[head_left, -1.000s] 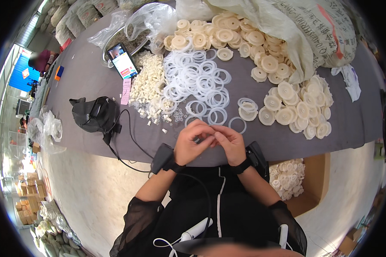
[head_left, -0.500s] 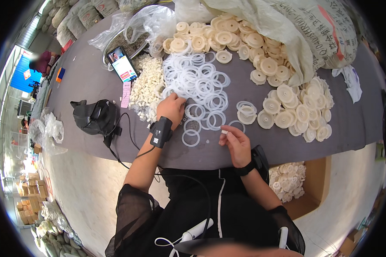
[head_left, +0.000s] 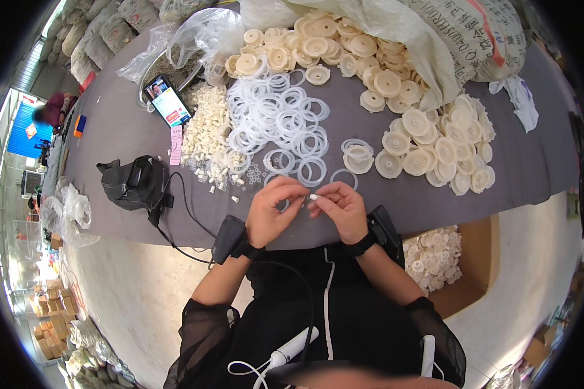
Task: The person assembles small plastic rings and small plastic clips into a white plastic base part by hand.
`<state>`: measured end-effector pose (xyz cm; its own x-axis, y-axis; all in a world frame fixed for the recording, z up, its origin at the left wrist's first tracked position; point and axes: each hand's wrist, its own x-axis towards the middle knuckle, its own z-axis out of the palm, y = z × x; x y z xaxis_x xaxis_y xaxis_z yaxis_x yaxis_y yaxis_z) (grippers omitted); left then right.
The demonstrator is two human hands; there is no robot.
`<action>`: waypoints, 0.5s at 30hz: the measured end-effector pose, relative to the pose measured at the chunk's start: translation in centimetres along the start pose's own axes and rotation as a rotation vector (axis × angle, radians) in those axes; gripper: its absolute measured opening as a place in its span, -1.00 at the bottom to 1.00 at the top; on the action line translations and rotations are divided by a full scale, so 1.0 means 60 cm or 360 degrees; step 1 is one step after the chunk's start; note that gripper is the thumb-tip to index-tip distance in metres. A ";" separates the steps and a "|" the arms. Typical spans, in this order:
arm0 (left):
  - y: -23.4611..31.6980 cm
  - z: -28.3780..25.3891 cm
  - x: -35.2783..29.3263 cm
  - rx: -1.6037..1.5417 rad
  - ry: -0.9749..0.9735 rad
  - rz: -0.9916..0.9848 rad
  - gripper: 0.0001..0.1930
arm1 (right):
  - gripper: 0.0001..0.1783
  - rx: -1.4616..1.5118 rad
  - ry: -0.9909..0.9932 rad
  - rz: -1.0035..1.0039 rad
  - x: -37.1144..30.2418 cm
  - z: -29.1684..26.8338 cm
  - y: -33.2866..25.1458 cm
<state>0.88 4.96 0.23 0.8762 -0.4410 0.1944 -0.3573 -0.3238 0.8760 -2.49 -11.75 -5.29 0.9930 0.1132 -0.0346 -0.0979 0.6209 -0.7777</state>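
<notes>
Ivory-white, the small plug (head_left: 314, 196) sat in front of me above the near edge of the table, pinched between the thumb and fingers of my right hand (head_left: 344, 211). My left hand (head_left: 276, 212) was curled just beside it, thumb and fingertips drawn close together and pointing at the plug; whether they gripped anything, I could not tell. Both forearms came up over my lap, a black strapped device at each wrist.

Just beyond my right fingers, a single clear ring (head_left: 344, 170) lay on the grey cloth (head_left: 386, 194). Past it, a cream disc (head_left: 358, 162) lay with more rings on it. The big heap of clear rings (head_left: 282, 117) spread ahead of my left hand, with tiny washers (head_left: 256, 175) near its lower edge and a pile of ivory plugs (head_left: 204, 123) touching its left side. A phone (head_left: 167, 102) lay left of that pile, a pink slip (head_left: 176, 146) below it. Cream discs (head_left: 444, 146) were heaped to my right, near a large woven sack (head_left: 470, 45).
</notes>
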 end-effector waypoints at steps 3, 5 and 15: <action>-0.005 0.001 -0.003 -0.0153 0.0030 -0.0052 -0.81 | -0.89 -0.0048 -0.0048 0.0081 -0.002 -0.004 -0.008; -0.006 0.003 -0.005 -0.0235 0.0030 -0.0104 -0.81 | -0.89 -0.0111 0.0001 0.0103 -0.004 -0.008 -0.009; -0.008 0.006 -0.008 -0.0400 -0.0002 -0.0278 -0.82 | -0.89 -0.0056 -0.0034 0.0136 -0.003 -0.008 -0.002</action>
<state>0.51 5.06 -0.45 0.9168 -0.3981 0.0306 -0.1098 -0.1779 0.9779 -2.64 -12.24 -5.51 0.9794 0.1814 -0.0887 -0.1795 0.5808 -0.7940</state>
